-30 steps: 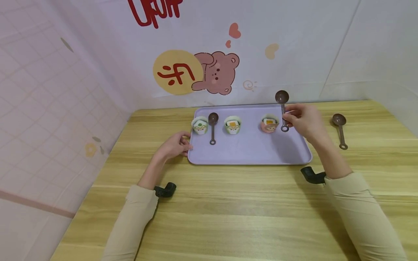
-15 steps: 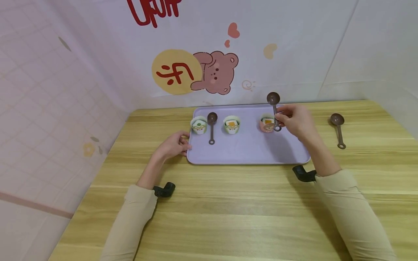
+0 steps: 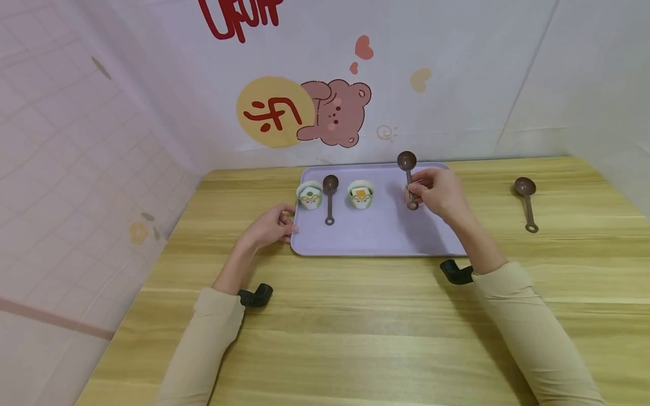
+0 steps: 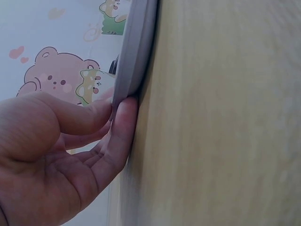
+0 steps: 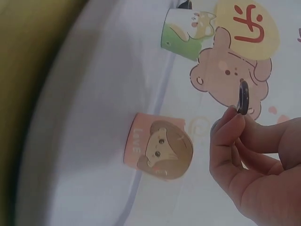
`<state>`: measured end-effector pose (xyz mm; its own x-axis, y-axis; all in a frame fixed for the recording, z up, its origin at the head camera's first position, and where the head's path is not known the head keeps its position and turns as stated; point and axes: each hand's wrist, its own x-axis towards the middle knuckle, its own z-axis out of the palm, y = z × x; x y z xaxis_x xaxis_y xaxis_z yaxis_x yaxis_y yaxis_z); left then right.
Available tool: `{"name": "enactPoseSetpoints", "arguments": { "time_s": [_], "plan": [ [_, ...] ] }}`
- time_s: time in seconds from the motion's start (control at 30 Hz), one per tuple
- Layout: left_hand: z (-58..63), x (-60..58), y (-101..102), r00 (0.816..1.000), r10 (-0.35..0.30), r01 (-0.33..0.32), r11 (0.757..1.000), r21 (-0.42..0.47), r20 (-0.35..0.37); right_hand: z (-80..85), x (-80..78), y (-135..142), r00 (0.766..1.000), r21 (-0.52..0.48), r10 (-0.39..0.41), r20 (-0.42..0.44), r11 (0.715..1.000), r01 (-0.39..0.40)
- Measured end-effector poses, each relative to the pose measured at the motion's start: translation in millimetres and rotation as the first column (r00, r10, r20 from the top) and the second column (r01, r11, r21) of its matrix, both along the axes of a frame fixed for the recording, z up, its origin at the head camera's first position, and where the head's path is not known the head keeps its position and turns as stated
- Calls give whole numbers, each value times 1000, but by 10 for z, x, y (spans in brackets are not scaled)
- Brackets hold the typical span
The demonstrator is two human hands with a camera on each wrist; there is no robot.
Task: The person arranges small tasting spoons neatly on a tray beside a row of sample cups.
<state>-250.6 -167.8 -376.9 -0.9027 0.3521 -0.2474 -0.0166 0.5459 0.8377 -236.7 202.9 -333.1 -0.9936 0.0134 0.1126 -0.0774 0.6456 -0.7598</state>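
A lilac tray (image 3: 365, 239) lies on the table with several things on it. My left hand (image 3: 271, 226) pinches its left rim, thumb above and fingers beneath, as the left wrist view shows. My right hand (image 3: 440, 193) pinches the handle of a brown measuring spoon (image 3: 407, 161), raised over the tray with its bowl up and away from me. Behind that hand in the head view, a pink paper cup (image 5: 157, 146) is mostly hidden; the right wrist view shows it below the fingers. Another brown measuring spoon (image 3: 330, 197) lies between two green paper cups, one left (image 3: 310, 200), one right (image 3: 361, 202).
A third brown measuring spoon (image 3: 526, 197) rests on the wooden table (image 3: 355, 327) right of the tray. Behind the tray rises a white cloth wall (image 3: 457, 113) with a printed bear. The green cups hold small white pieces.
My right hand has carried the measuring spoon leftward across the tray, from right of the pink cup to in front of it. The left hand stays at the tray's rim.
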Motion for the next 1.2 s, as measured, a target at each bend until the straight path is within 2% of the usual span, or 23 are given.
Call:
{"name": "enactPoseSetpoints", "arguments": {
  "time_s": [0.13,0.23,0.53,0.9,1.2],
  "plan": [
    [21,6,9,1000,3,-3,1000,2,2,-32,-35,-81,999,-62,10,35,998,-7],
    [35,15,15,1000,5,-6,1000,5,6,-56,-66,-145,999,-93,13,31,996,-10],
    [22,4,18,1000,9,-9,1000,6,6,-128,-159,-233,1000,-34,29,4,999,-29],
    [23,2,7,1000,6,-6,1000,7,8,-214,-242,-312,997,27,58,45,998,-59],
    [14,-4,11,1000,6,-6,1000,3,6,-267,-282,-358,994,35,72,86,997,-75]
  ]
}}
